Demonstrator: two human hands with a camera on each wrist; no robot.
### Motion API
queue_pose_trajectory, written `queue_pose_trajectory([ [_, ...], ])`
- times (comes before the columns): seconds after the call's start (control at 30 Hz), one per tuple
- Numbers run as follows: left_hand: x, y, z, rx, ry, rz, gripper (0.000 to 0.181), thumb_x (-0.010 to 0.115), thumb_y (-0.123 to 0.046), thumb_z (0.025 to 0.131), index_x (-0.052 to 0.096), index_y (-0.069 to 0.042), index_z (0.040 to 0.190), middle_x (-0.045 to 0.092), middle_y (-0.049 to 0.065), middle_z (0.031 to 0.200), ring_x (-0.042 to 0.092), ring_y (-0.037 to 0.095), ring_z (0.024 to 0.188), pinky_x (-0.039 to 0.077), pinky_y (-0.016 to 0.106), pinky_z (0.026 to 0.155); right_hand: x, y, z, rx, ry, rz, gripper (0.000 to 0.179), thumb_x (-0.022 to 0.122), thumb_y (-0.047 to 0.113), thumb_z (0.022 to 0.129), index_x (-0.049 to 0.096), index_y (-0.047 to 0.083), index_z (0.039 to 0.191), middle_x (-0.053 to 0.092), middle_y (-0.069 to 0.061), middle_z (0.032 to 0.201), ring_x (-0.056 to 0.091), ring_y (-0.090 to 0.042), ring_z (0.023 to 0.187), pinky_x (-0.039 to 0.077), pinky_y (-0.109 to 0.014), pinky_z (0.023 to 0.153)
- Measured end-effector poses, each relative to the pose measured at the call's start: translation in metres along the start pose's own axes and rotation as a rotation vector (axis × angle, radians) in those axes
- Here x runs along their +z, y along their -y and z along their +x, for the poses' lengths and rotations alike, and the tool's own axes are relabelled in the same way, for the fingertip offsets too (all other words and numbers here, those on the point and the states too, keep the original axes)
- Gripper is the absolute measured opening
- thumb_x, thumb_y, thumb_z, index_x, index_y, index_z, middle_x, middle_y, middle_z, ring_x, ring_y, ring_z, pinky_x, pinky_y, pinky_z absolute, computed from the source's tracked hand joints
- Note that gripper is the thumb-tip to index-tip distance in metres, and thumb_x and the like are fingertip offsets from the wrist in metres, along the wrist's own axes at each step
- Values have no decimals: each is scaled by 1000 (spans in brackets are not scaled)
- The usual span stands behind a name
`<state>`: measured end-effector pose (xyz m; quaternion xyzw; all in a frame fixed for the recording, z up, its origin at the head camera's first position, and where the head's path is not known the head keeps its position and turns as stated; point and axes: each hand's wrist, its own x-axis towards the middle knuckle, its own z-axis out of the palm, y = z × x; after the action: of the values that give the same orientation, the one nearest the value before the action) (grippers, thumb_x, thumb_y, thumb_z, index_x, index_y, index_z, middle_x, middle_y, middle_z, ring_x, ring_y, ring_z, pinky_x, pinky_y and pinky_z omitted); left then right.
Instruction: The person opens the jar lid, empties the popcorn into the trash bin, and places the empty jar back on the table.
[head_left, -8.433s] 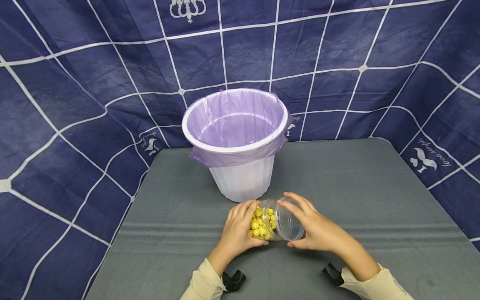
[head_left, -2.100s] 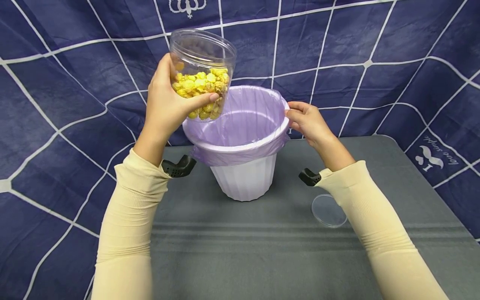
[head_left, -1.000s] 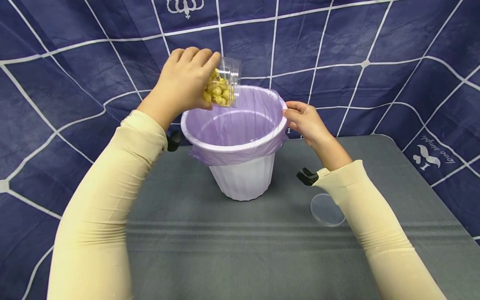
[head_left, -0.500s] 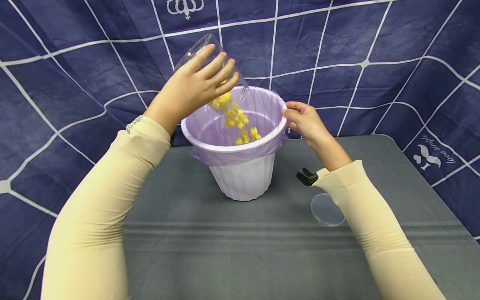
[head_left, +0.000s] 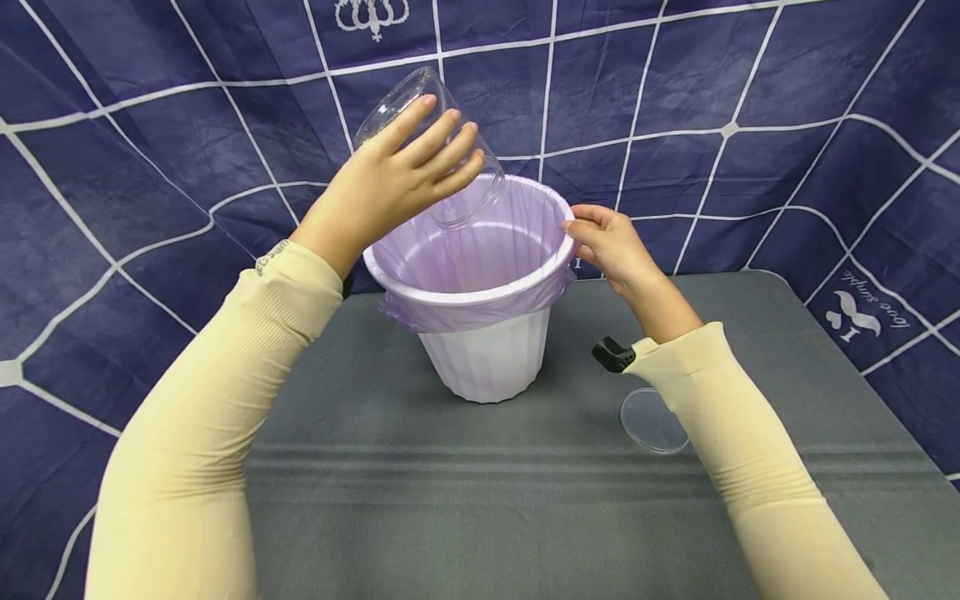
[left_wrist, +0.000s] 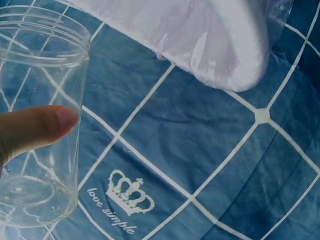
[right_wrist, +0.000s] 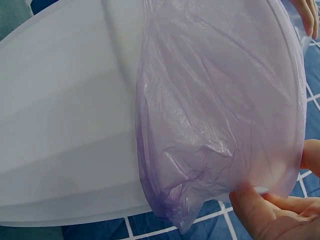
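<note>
My left hand (head_left: 397, 171) grips a clear plastic jar (head_left: 388, 110), tipped mouth-down over the left side of a white trash can (head_left: 487, 358). In the left wrist view the thumb (left_wrist: 42, 126) presses the side of the jar (left_wrist: 40, 82), and only small crumbs show near its base. A thin purple liner (head_left: 480, 317) covers the can's inside and folds over its rim. At the right of that rim my right hand (head_left: 611, 246) pinches the edge, thumb and fingers on either side, with the liner (right_wrist: 215, 110) beside them. The can's bottom is hidden.
A round clear lid (head_left: 654, 421) lies on the grey table (head_left: 450, 508), right of the can and close to my right sleeve (head_left: 757, 467). A blue cloth with white lines (head_left: 675, 75) hangs behind the table and along both sides.
The jar was opened, its lid set on the table, and my left hand lifted and tipped it. Yellow popcorn dropped into the can. My right hand moved to the rim and has stayed there.
</note>
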<state>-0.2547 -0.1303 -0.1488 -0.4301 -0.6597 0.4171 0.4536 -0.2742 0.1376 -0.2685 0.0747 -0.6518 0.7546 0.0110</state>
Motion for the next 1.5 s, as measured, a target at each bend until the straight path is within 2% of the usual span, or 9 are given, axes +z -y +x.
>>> queue_pose_trajectory([
  [0.1, 2, -3, -3, -74, -31, -24, 44, 31, 5, 92, 36, -10, 132, 36, 12, 134, 32, 28, 122, 11, 42, 106, 0, -1, 0, 6, 0, -2, 43, 53, 3, 87, 41, -12, 124, 48, -22, 115, 54, -26, 97, 48, -19, 71],
  [0.2, 2, -5, -3, -176, -73, -120, 40, 34, 2, 91, 39, -8, 130, 39, 13, 132, 35, 30, 119, 14, 42, 106, 0, -1, 1, 5, 0, -7, 43, 53, 3, 87, 40, -12, 125, 47, -22, 115, 54, -26, 98, 48, -19, 71],
  [0.3, 0, -7, -3, -301, -6, -280, 54, 60, -10, 83, 36, -7, 131, 37, 14, 133, 33, 30, 120, 13, 42, 106, 0, -1, 1, 3, -2, -5, 43, 53, 3, 87, 40, -12, 125, 47, -22, 115, 54, -26, 97, 48, -19, 71],
  [0.43, -2, -9, -4, -484, 143, -515, 99, 84, -33, 57, 30, -4, 135, 34, 16, 135, 30, 33, 121, 16, 42, 104, -1, -2, 1, 3, -4, -2, 43, 53, 3, 87, 40, -12, 125, 47, -21, 115, 54, -26, 98, 49, -19, 71],
  [0.7, 2, -9, -10, -870, 280, -929, 109, 81, -48, 54, 24, -7, 138, 33, 11, 137, 32, 32, 122, 27, 45, 99, -1, -2, 1, 2, -5, 2, 43, 53, 3, 87, 40, -12, 125, 48, -20, 113, 54, -25, 97, 48, -19, 71],
  [0.87, 8, -10, -15, -1040, 280, -1118, 106, 81, -53, 50, 29, -12, 133, 41, 5, 126, 36, 27, 115, 32, 44, 93, -1, -3, 1, 1, -7, -2, 43, 53, 4, 87, 40, -12, 125, 48, -19, 112, 54, -25, 96, 48, -19, 71],
  [1.13, 11, -16, -20, -1178, 213, -1359, 99, 82, -48, 53, 32, -10, 130, 43, 4, 120, 40, 15, 110, 30, 27, 94, 0, -2, 1, -1, -4, -5, 43, 53, 3, 87, 40, -12, 125, 48, -19, 112, 53, -25, 98, 48, -19, 72],
  [1.3, 8, -21, -21, -1257, 192, -1513, 94, 82, -43, 56, 33, -13, 129, 44, 2, 122, 42, 12, 110, 33, 26, 92, 0, -1, 1, -3, -1, -2, 43, 53, 3, 87, 40, -12, 125, 49, -19, 111, 53, -25, 97, 48, -19, 72],
  [1.5, -2, -27, -17, -1252, 71, -1687, 87, 83, -31, 60, 33, -12, 128, 43, 3, 122, 43, 14, 108, 38, 31, 90, 0, -1, 1, 2, -6, -13, 44, 53, 4, 87, 40, -12, 125, 48, -19, 113, 54, -24, 97, 48, -19, 72],
])
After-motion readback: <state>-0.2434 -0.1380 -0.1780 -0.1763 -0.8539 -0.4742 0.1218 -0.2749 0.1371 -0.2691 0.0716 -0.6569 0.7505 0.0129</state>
